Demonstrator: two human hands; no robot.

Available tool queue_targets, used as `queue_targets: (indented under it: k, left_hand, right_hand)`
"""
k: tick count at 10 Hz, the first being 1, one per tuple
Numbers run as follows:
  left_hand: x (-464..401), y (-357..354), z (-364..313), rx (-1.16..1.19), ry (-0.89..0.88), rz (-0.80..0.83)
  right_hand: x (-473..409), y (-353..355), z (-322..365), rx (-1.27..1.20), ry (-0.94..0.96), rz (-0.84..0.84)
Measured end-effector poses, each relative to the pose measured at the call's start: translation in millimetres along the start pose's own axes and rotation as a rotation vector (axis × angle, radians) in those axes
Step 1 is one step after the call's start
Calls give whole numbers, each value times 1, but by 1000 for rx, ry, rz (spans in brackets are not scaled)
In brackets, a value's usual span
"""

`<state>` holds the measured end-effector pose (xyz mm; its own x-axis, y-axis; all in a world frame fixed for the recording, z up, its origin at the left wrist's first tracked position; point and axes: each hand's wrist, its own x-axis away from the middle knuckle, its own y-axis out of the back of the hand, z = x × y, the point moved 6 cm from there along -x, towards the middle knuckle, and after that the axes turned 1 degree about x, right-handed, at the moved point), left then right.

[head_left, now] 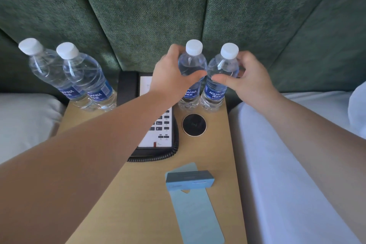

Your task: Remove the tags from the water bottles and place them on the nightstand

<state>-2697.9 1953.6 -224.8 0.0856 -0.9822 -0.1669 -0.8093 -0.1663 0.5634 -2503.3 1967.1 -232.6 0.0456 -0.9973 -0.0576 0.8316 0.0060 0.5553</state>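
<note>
Four water bottles [190,73] stood untagged along the nightstand [146,204] at twelve o'clock; my left hand [174,77] gripped one, my right hand [249,79] cupped its neighbour loosely. Blue tags [194,212] lay at six o'clock, seemingly finished.

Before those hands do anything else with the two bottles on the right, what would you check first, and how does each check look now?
1. Left hand wrapped on the left bottle of the right pair: ok.
2. Right hand has a firm grip on the right bottle: cannot tell; the fingers look loose around it.
3. Both bottles upright on the nightstand: ok.
4. No tags left on their necks: ok, none show.
5. Blue tags already lie on the nightstand: ok.
6. Far left bottles free of tags: ok.
</note>
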Motion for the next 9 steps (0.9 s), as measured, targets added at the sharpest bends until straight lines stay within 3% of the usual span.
queue_targets:
  k: [3, 6, 8, 9]
  left_hand:
    - [4, -6, -4, -58, 37, -103]
    - [5, -6, -7, -54, 83, -88]
    - [15, 2, -17, -113, 133, -13]
    - [33, 21, -29, -209, 109, -26]
  right_hand:
    - [-4, -1, -1, 56, 10, -35]
    - [-1, -7, 3, 47, -9, -96]
    - [22, -9, 12, 62, -49, 45]
    - [46, 0, 26, 185, -24, 65]
